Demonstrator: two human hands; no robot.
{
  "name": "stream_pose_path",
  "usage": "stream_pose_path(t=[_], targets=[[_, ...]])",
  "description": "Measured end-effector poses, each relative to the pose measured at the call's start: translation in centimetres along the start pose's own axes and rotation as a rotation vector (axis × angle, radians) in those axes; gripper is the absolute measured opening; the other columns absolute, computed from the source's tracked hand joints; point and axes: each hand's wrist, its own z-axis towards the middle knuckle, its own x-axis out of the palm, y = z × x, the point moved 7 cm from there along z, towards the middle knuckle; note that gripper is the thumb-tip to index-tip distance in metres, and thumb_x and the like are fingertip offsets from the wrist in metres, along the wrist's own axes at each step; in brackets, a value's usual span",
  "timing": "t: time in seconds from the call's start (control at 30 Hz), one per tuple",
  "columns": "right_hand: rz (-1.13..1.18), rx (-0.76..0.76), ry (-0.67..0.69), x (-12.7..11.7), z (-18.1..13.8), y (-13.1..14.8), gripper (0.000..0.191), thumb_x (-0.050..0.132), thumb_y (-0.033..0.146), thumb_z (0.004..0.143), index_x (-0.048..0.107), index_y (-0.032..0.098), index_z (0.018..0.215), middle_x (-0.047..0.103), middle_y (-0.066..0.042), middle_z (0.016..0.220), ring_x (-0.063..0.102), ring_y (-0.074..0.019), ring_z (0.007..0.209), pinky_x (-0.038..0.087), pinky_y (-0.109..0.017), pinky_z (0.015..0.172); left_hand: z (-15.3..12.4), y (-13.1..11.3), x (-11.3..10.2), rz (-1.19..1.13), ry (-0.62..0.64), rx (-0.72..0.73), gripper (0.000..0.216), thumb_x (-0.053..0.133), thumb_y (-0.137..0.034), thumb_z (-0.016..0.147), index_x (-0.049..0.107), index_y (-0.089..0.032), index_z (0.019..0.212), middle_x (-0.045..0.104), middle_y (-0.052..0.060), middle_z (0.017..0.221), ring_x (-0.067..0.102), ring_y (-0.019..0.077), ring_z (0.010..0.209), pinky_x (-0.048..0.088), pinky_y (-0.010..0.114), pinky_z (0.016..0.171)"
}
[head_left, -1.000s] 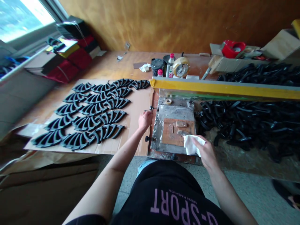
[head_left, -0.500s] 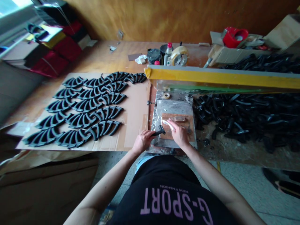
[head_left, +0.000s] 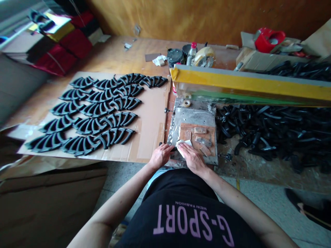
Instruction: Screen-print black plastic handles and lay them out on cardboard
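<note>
My left hand [head_left: 160, 156] is closed round a black curved plastic handle, mostly hidden by the fingers. A folded white cloth [head_left: 188, 142] lies under the fingers of my right hand [head_left: 193, 158], which presses it against the handle's near end. Both hands are close together at the front edge of a grey metal plate [head_left: 193, 115]. On the plate lies a brown board [head_left: 184, 128] carrying several small blocks [head_left: 200, 130], just beyond my right hand. To the left, rows of similar black curved handles [head_left: 100, 108] rest on a cardboard sheet [head_left: 152, 120].
A heap of black parts [head_left: 269, 131] covers the table at right, beneath a long yellow-edged barrier [head_left: 248, 81]. Behind the plate stand a red-capped bottle [head_left: 191, 53], a dark tub [head_left: 174, 57] and tape rolls [head_left: 205, 57]. Red and black bundles [head_left: 59, 57] are stacked at far left.
My right hand has come down and nearer to me, bringing the cloth onto the handle. The handle's end, plainly visible before, is now covered. More blocks show on the board.
</note>
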Motion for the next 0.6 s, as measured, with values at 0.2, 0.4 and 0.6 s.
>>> stream_pose_path(t=[0.2,0.4,0.6], targets=[[0.035,0.030,-0.022,-0.4,1.9,0.3,0.053,0.029,0.006,0.089,0.046,0.010,0.140,0.047,-0.011,0.144,0.038,-0.0198,0.137,0.033,-0.039,0.116,0.2,-0.2,-0.2,0.020,0.029,-0.009,0.029,0.045,-0.030,0.095,0.063,-0.016,0.114,0.064,0.007,0.087,0.058,0.0186,0.084,0.049,0.030,0.081],[0.266,0.139,0.017,-2.2,-1.4,0.3,0.048,0.033,0.011,0.091,0.057,0.019,0.131,0.058,-0.006,0.135,0.053,-0.0202,0.126,0.041,-0.038,0.108,0.1,-0.1,-0.1,0.006,0.028,-0.048,0.029,0.048,-0.029,0.094,0.062,-0.016,0.115,0.066,0.008,0.091,0.060,0.0190,0.086,0.049,0.030,0.079],[0.705,0.556,-0.194,-5.4,-4.6,-4.6,0.034,0.044,0.039,0.092,0.068,0.019,0.107,0.072,-0.006,0.101,0.066,-0.0207,0.088,0.051,-0.033,0.081,0.1,0.3,-0.4,-0.083,0.056,-0.096,0.029,0.054,-0.031,0.091,0.064,-0.017,0.114,0.068,0.009,0.095,0.062,0.0203,0.090,0.049,0.031,0.083]])
